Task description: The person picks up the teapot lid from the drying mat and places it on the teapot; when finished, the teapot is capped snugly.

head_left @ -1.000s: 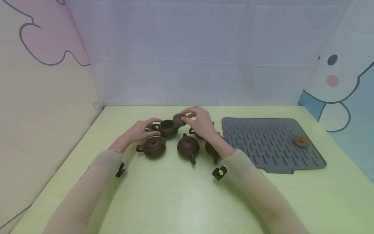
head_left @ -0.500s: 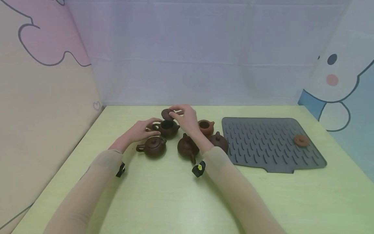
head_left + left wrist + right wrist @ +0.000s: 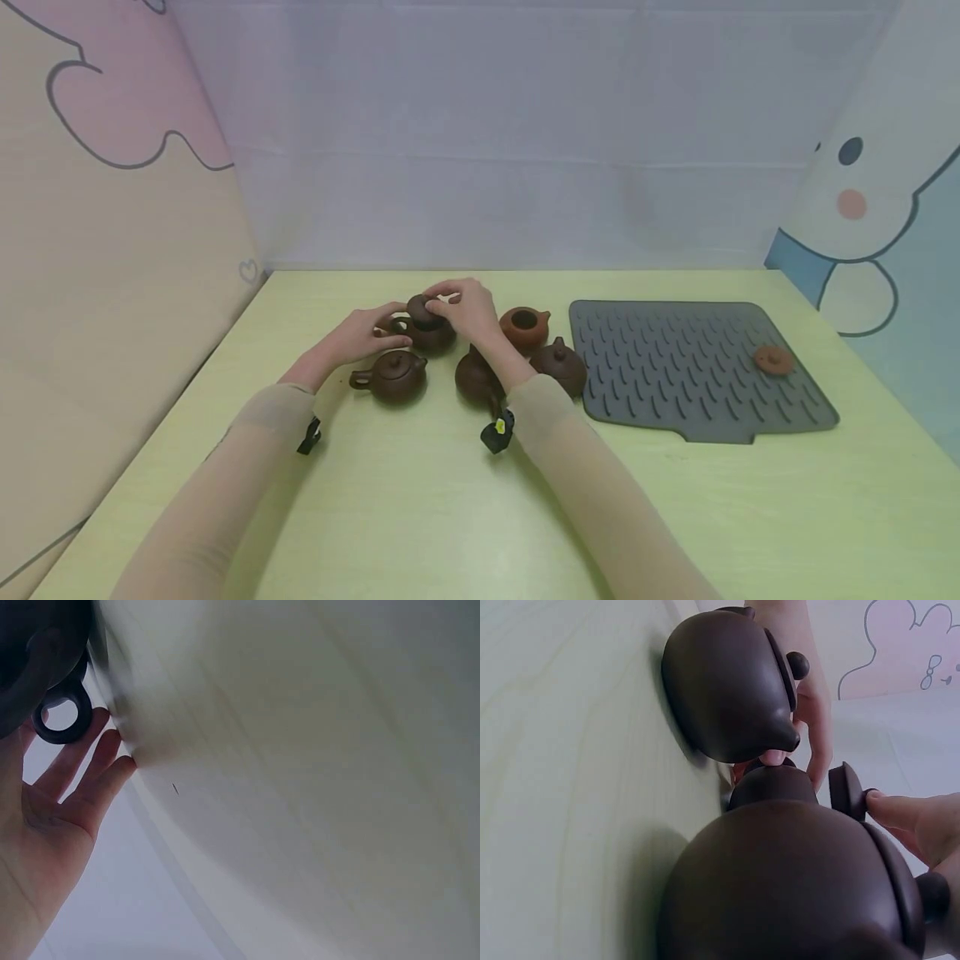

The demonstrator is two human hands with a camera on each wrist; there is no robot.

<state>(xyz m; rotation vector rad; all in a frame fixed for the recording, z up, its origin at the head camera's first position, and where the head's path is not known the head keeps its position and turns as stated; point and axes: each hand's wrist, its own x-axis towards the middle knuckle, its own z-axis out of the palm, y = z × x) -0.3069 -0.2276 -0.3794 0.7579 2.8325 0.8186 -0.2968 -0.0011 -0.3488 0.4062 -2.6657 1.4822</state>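
Note:
My right hand (image 3: 471, 312) pinches a dark brown teapot lid (image 3: 422, 310) by its knob, with the lid tilted over the rear left teapot (image 3: 433, 339). In the right wrist view the lid (image 3: 845, 791) stands on edge close above that pot (image 3: 772, 787), which is partly hidden. My left hand (image 3: 362, 335) holds the same teapot at its handle side, thumb in front and index finger behind. In the left wrist view the ring handle (image 3: 63, 738) sits by the index finger, and the other fingertips rest on the table.
A lidded dark teapot (image 3: 396, 380) stands just in front. Another teapot (image 3: 476, 380) is partly under my right forearm, with a lidded one (image 3: 562, 370) beside it. A reddish lidless teapot (image 3: 525, 329) stands behind. A grey ridged mat (image 3: 675, 367) bears a reddish lid (image 3: 773, 361).
My right hand has carried the lid leftward from beside the spout to over the teapot's mouth, then lowered it. The left hand stays at the handle.

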